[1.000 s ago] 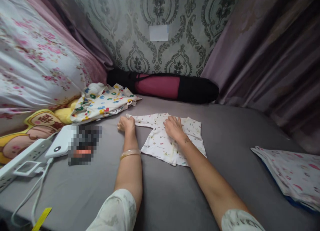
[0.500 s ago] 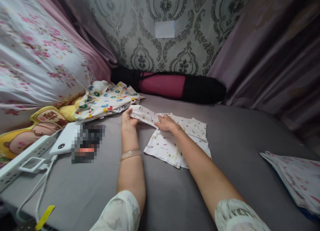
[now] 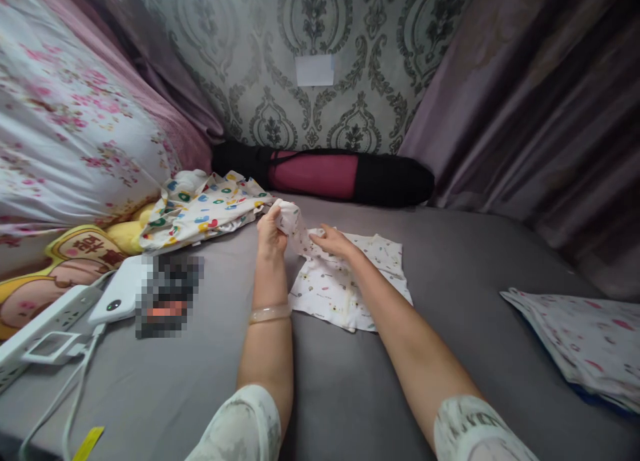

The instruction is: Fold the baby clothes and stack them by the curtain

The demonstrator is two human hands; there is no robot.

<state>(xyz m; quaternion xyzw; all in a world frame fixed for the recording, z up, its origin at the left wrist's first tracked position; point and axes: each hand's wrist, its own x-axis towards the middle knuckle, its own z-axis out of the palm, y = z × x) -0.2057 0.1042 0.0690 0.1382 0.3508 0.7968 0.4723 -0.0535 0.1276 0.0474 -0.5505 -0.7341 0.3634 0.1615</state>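
Observation:
A small white shirt (image 3: 325,291) with a tiny scattered print lies on the grey bed, its body spread out and partly folded over. My left hand (image 3: 273,231) is closed around the end of its left sleeve and holds that end up off the sheet. Where the sleeve joins the body, my right hand (image 3: 333,241) pinches the cloth between thumb and fingers. My right forearm crosses over the shirt and hides part of it.
Left are a patterned cloth (image 3: 210,208), a yellow cushion (image 3: 75,261), a white power bank (image 3: 123,291), a power strip (image 3: 50,324) with cables and a blurred item (image 3: 170,294). A long black-and-red bag (image 3: 315,174) lies by the wall; folded clothes (image 3: 585,348) sit right.
My left hand has lifted the sleeve end and brought it slightly right, so the sleeve now bunches instead of lying straight. My right hand has gone from resting flatter to pinching. The view has shifted slightly.

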